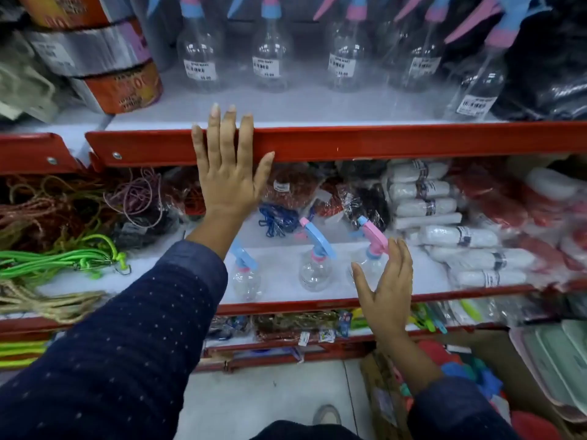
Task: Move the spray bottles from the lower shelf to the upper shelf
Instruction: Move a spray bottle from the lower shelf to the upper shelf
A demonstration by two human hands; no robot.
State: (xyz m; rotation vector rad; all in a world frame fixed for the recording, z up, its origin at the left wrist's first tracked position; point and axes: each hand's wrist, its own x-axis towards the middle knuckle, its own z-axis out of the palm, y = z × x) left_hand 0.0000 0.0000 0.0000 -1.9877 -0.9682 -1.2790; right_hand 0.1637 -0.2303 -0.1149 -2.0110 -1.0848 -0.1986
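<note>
Three clear spray bottles stand on the lower shelf (279,293): one with a blue head (244,274) at the left, one with a blue-and-pink head (314,265) in the middle, and one with a pink head (370,249) at the right. My right hand (386,287) is open right beside the pink-headed bottle, partly hiding its body. My left hand (230,166) is spread flat in front of the red edge of the upper shelf (381,141), holding nothing. Several clear spray bottles (270,65) with price labels stand in a row on the upper shelf.
Stacked orange and grey tubs (104,65) stand at the upper left, black bags (549,74) at the upper right. Ropes and green cords (63,258) crowd the lower shelf's left, white wrapped rolls (444,223) its right. Boxes of goods (460,360) stand on the floor.
</note>
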